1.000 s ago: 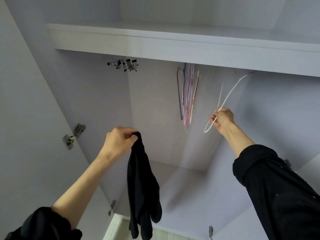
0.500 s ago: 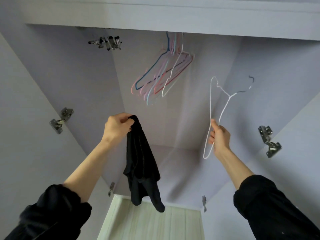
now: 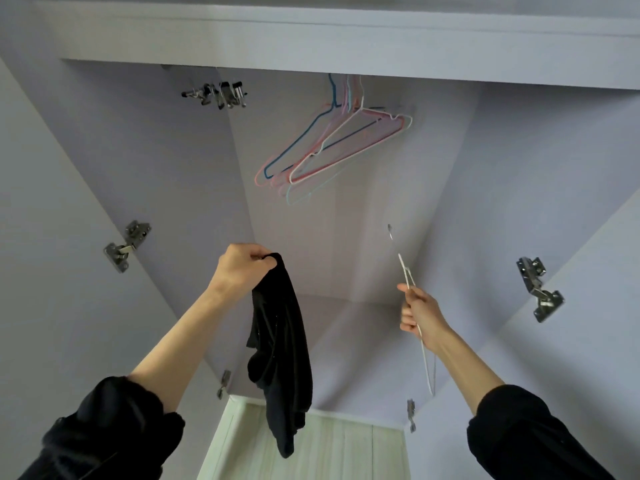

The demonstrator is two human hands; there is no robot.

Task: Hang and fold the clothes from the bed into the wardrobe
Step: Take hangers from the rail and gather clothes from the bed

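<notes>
My left hand [image 3: 242, 268] grips the top of a black garment [image 3: 280, 351], which hangs limp in front of the open wardrobe. My right hand [image 3: 420, 315] holds a thin white wire hanger [image 3: 405, 271], seen nearly edge-on, with its hook pointing up and its lower end trailing past my wrist. Both hands are raised inside the wardrobe opening, the garment about a forearm's length left of the hanger. Several coloured wire hangers [image 3: 332, 147] hang in a bunch from under the shelf, above and between my hands.
A pale shelf [image 3: 346, 43] spans the top of the wardrobe. Metal clips [image 3: 218, 95] hang at the upper left. Door hinges sit on the left wall [image 3: 126, 245] and right door [image 3: 538, 289]. A light panelled front [image 3: 311, 445] lies below.
My right hand has lowered and turned the white hanger from broadside to edge-on. The view has tilted slightly, and the bunch of hangers has swung. My left hand still holds the garment.
</notes>
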